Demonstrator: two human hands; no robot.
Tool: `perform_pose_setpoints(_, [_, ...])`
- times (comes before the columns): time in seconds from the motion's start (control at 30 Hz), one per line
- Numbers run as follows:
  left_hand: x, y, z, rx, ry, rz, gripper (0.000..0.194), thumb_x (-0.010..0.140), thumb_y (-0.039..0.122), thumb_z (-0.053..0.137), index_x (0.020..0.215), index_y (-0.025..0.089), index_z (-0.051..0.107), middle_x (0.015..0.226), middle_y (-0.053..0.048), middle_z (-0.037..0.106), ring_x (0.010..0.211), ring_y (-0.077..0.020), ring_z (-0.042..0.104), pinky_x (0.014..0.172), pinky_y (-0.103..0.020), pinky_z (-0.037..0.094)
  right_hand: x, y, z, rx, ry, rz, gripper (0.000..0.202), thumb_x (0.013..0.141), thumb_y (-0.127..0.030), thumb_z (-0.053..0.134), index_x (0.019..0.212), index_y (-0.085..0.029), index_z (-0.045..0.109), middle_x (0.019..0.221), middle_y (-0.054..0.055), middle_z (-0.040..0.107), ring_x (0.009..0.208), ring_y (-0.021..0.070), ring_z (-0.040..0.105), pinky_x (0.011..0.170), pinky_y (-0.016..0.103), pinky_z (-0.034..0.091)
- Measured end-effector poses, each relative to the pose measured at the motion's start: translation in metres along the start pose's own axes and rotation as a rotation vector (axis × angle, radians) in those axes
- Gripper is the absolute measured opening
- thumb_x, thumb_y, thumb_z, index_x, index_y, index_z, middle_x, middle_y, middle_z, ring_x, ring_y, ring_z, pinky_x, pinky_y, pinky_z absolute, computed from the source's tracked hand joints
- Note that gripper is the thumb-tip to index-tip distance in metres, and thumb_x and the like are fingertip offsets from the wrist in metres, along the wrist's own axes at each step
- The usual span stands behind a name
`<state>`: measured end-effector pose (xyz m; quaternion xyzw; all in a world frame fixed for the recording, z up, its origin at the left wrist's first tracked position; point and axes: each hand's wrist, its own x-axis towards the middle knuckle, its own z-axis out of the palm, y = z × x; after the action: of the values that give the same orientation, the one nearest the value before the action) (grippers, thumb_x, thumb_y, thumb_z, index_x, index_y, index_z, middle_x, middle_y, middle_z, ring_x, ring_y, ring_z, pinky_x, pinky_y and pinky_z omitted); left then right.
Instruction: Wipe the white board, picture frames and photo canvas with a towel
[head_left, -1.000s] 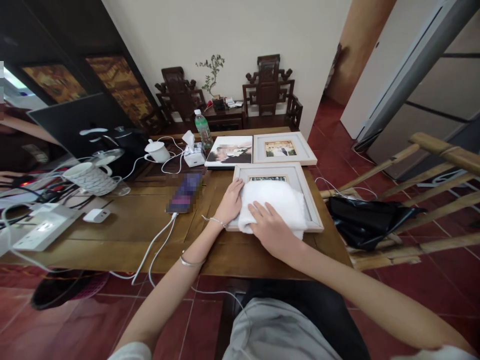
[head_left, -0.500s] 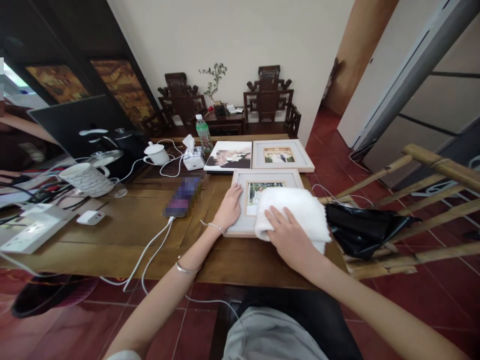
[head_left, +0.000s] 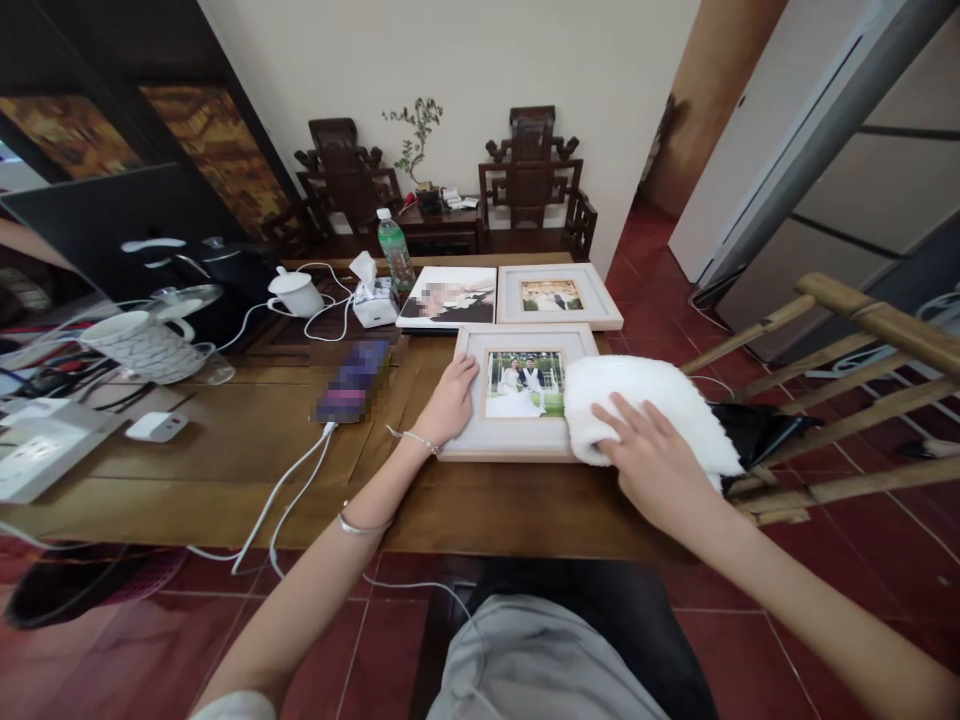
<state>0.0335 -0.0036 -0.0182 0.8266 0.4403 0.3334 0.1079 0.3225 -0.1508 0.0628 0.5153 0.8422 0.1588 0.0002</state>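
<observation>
A light wooden picture frame (head_left: 525, 440) with a pale mat and a wedding photo lies flat on the table in front of me. My left hand (head_left: 452, 398) grips its left edge, fingers resting on the side border. A fluffy white towel (head_left: 637, 395) is folded under my right hand (head_left: 651, 455), which presses on it with the fingers curled into the cloth. The towel covers the frame's right edge and hangs past it to the right. Behind stand a second framed photo (head_left: 598, 308) and a white-edged picture panel (head_left: 450, 298), both lying flat.
On the wooden table (head_left: 270, 450) lie a phone (head_left: 352, 382) with a white cable, a tissue box (head_left: 375, 303), a bottle (head_left: 394, 248), a lidded cup (head_left: 295, 292), a patterned mug (head_left: 139, 343) and a power strip (head_left: 52, 440). A bamboo chair (head_left: 862, 310) stands right.
My right hand has slid the towel to the right, uncovering the whole wedding photo. My left hand keeps its hold on the frame. The view has shifted slightly.
</observation>
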Motion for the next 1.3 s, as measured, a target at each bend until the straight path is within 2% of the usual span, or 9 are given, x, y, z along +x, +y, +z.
perform_pose_setpoints(0.1, [0.001,0.0,-0.001,0.029,-0.02,0.018,0.052,0.082,0.004,0.041,0.131,0.009,0.059,0.143,-0.018,0.053,0.144,-0.0313,0.036,0.12,-0.057,0.03,0.01,0.018,0.002,0.018,-0.051,0.018,0.044,0.072,0.002,0.049,0.099,-0.018,0.076,0.144,0.006,0.056,0.14,0.0334,0.04,0.11,0.055,0.035])
perform_pose_setpoints(0.4, [0.0,-0.001,-0.003,0.057,-0.021,0.01,0.054,0.08,0.002,0.04,0.129,0.011,0.06,0.143,-0.015,0.055,0.144,-0.0307,0.037,0.12,-0.054,0.03,0.094,0.053,0.017,0.082,-0.085,0.083,0.051,0.077,0.003,0.042,0.117,-0.011,0.07,0.146,0.011,0.053,0.143,0.0331,0.033,0.109,0.053,0.034])
perform_pose_setpoints(0.5, [0.001,0.0,-0.003,0.065,-0.022,-0.011,0.055,0.079,0.001,0.039,0.129,0.009,0.061,0.142,-0.015,0.055,0.143,-0.0307,0.039,0.121,-0.052,0.03,0.082,0.047,0.015,0.069,-0.102,0.046,0.048,0.078,0.002,0.043,0.115,-0.01,0.071,0.146,0.013,0.053,0.142,0.0361,0.034,0.109,0.054,0.034])
perform_pose_setpoints(0.73, [0.002,0.004,-0.004,0.069,-0.037,-0.018,0.057,0.078,0.0,0.04,0.131,0.011,0.059,0.143,-0.014,0.055,0.144,-0.0305,0.037,0.12,-0.053,0.031,0.002,0.011,-0.013,0.081,-0.085,-0.04,0.045,0.071,0.003,0.047,0.101,-0.013,0.076,0.142,0.011,0.057,0.138,0.0383,0.041,0.107,0.053,0.041])
perform_pose_setpoints(0.83, [0.001,0.006,-0.004,0.071,-0.041,0.007,0.06,0.078,0.0,0.042,0.135,0.011,0.055,0.145,-0.014,0.052,0.146,-0.0304,0.033,0.121,-0.055,0.03,-0.001,0.006,-0.026,0.114,-0.096,0.014,0.045,0.072,0.003,0.046,0.103,-0.014,0.074,0.132,0.015,0.064,0.127,0.0354,0.055,0.097,0.046,0.051])
perform_pose_setpoints(0.93, [0.0,0.007,-0.005,0.089,-0.057,0.033,0.059,0.08,0.003,0.042,0.138,0.009,0.053,0.148,-0.016,0.049,0.147,-0.0313,0.03,0.121,-0.054,0.028,0.033,0.006,-0.025,0.117,-0.004,0.081,0.048,0.076,0.003,0.046,0.115,-0.012,0.069,0.137,0.02,0.059,0.127,0.0346,0.055,0.095,0.046,0.052])
perform_pose_setpoints(1.07, [0.0,0.005,-0.007,0.087,-0.077,0.03,0.058,0.083,0.005,0.039,0.139,0.008,0.051,0.149,-0.017,0.048,0.147,-0.0307,0.031,0.121,-0.053,0.027,0.112,-0.002,-0.001,0.063,0.143,-0.051,0.051,0.082,0.003,0.045,0.124,-0.017,0.066,0.16,0.011,0.032,0.146,0.0381,0.027,0.11,0.06,0.035])
perform_pose_setpoints(1.2, [0.001,0.004,-0.008,0.046,-0.071,0.04,0.062,0.08,0.002,0.038,0.14,0.013,0.052,0.15,-0.013,0.047,0.148,-0.0282,0.029,0.122,-0.054,0.025,0.184,-0.017,0.025,0.05,0.113,-0.214,0.041,0.091,-0.004,0.043,0.123,-0.015,0.066,0.156,0.012,0.039,0.146,0.0365,0.028,0.114,0.062,0.026])
perform_pose_setpoints(1.3, [0.001,0.004,-0.008,0.04,-0.074,0.041,0.063,0.079,0.0,0.037,0.139,0.011,0.053,0.151,-0.015,0.045,0.148,-0.0282,0.028,0.123,-0.052,0.023,0.213,-0.023,0.033,0.037,0.067,-0.26,0.039,0.092,-0.004,0.043,0.122,-0.013,0.066,0.151,0.013,0.047,0.143,0.0358,0.033,0.114,0.059,0.025])
